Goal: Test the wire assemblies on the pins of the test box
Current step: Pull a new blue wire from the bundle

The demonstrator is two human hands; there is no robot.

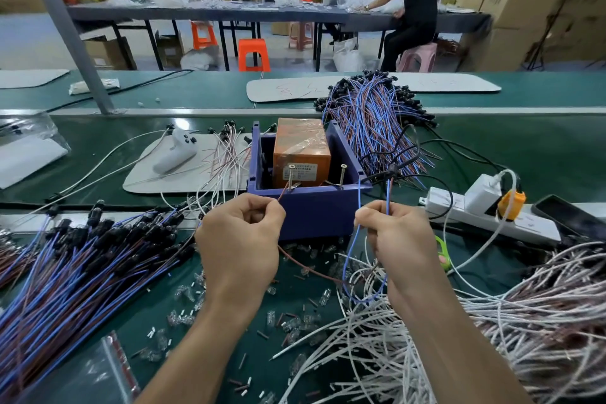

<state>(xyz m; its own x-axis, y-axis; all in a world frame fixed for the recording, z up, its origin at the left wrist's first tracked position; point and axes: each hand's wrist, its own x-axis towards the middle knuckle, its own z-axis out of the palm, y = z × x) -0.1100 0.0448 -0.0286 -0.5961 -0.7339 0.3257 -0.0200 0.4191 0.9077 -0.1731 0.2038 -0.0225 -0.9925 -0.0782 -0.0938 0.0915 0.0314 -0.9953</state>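
Pinching wires [359, 197], hands [239, 239] before test box [311, 213]

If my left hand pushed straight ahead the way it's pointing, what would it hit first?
The left hand would probably meet the near wall of the box, just ahead of its knuckles; the brown wire it pinches points at the left pin. Depth unclear.

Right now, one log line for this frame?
left hand: pinches brown wire, end by left pin | right hand: pinches blue wire
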